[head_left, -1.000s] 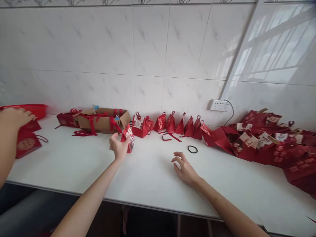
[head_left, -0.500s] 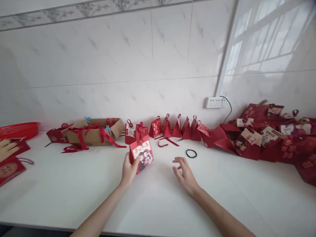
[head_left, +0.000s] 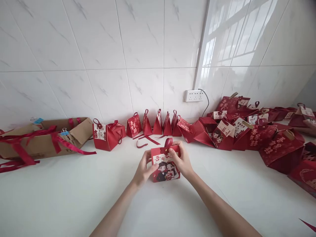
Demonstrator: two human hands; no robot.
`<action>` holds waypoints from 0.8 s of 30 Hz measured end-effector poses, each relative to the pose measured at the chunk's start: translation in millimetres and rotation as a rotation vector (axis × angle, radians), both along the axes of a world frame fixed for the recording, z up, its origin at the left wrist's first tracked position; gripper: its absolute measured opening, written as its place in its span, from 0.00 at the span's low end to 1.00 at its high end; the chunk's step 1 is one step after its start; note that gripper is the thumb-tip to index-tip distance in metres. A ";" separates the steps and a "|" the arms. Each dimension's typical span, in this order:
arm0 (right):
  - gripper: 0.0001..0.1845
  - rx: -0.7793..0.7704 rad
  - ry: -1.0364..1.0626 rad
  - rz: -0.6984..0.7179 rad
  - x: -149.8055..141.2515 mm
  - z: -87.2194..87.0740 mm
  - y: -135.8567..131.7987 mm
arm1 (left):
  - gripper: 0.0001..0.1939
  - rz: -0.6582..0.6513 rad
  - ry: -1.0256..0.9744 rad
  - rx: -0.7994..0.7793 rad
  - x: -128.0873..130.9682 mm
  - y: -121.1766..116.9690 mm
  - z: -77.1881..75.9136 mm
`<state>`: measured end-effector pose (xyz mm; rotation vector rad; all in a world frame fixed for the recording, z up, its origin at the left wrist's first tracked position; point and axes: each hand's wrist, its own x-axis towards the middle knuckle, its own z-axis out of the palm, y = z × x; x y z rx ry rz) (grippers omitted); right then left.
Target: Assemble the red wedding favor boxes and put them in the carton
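Note:
A red gift box [head_left: 166, 171] with a cartoon couple printed on its front stands upright at the middle of the white table. My left hand [head_left: 145, 169] grips its left side, thumb on the printed face. On the upper right, my right hand [head_left: 182, 159] is closed round the box, its thumb near the button below the ribbon loop [head_left: 168, 143]. Both hands touch the same box, whose back they partly hide. Just behind it lies a short dark red strap [head_left: 142, 144].
A row of finished-looking red boxes [head_left: 146, 126] lines the wall. At left is a cardboard box [head_left: 46, 143] with red ribbons and blue clips. Many red boxes [head_left: 249, 135] are heaped at right, where another person's hand [head_left: 309, 128] shows. A socket strip [head_left: 194, 95] is on the wall.
My right hand has come over from the right and now holds the box along with my left hand. The box now faces me, and the view has turned right.

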<state>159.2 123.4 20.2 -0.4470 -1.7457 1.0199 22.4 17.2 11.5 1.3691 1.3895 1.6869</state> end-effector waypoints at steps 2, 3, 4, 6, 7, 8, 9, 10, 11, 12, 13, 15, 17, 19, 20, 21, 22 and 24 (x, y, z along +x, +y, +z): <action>0.11 0.026 -0.019 0.005 1.1 -0.5 0.6 | 0.24 0.120 0.065 0.023 0.7 -2.6 11.6; 0.11 0.046 -0.030 0.015 1.5 -0.5 0.1 | 0.23 0.189 0.103 0.030 2.6 -2.7 16.5; 0.10 0.065 -0.036 0.030 1.8 -0.6 -1.2 | 0.21 0.252 0.140 0.034 5.4 -2.5 20.1; 0.12 0.091 -0.016 0.069 2.4 -0.8 -6.5 | 0.16 0.364 0.197 0.067 12.3 -3.5 22.8; 0.16 0.098 0.003 0.093 2.6 -0.7 -10.3 | 0.14 0.408 0.215 0.099 15.5 -5.2 22.3; 0.19 0.099 0.017 0.120 2.9 -0.6 -14.5 | 0.13 0.439 0.231 0.137 18.2 -8.0 21.3; 0.20 0.098 0.022 0.147 3.3 -0.3 -18.8 | 0.11 0.452 0.245 0.169 20.4 -11.4 19.9; 0.20 0.100 0.016 0.164 3.9 0.1 -22.6 | 0.10 0.451 0.256 0.194 21.8 -15.1 18.7; 0.18 0.105 0.005 0.169 4.6 0.5 -25.9 | 0.09 0.443 0.261 0.209 22.7 -18.8 17.8; 0.16 0.110 -0.008 0.165 5.3 1.0 -28.3 | 0.09 0.433 0.263 0.213 23.0 -22.0 17.1; 0.14 0.113 -0.020 0.154 6.1 1.5 -30.1 | 0.08 0.427 0.265 0.214 23.1 -24.6 16.7; 0.13 0.106 -0.036 0.125 7.1 2.3 -31.9 | 0.08 0.417 0.269 0.215 22.8 -27.5 16.7; 0.14 0.085 -0.041 0.094 7.5 3.1 -32.7 | 0.07 0.389 0.270 0.220 23.1 -28.1 17.2; 0.14 0.081 -0.051 0.052 7.6 3.6 -33.2 | 0.07 0.351 0.256 0.229 24.2 -27.8 18.0; 0.14 0.089 -0.057 0.028 7.6 3.7 -33.5 | 0.07 0.338 0.243 0.225 25.0 -27.7 18.5; 0.13 0.105 -0.064 0.007 7.7 3.8 -33.6 | 0.08 0.335 0.228 0.217 25.9 -27.6 19.0; 0.13 0.126 -0.067 -0.011 8.1 3.9 -33.7 | 0.09 0.343 0.216 0.204 26.7 -27.6 19.4; 0.10 0.178 -0.058 -0.021 9.4 4.6 -33.6 | 0.08 0.384 0.210 0.180 27.9 -27.8 19.9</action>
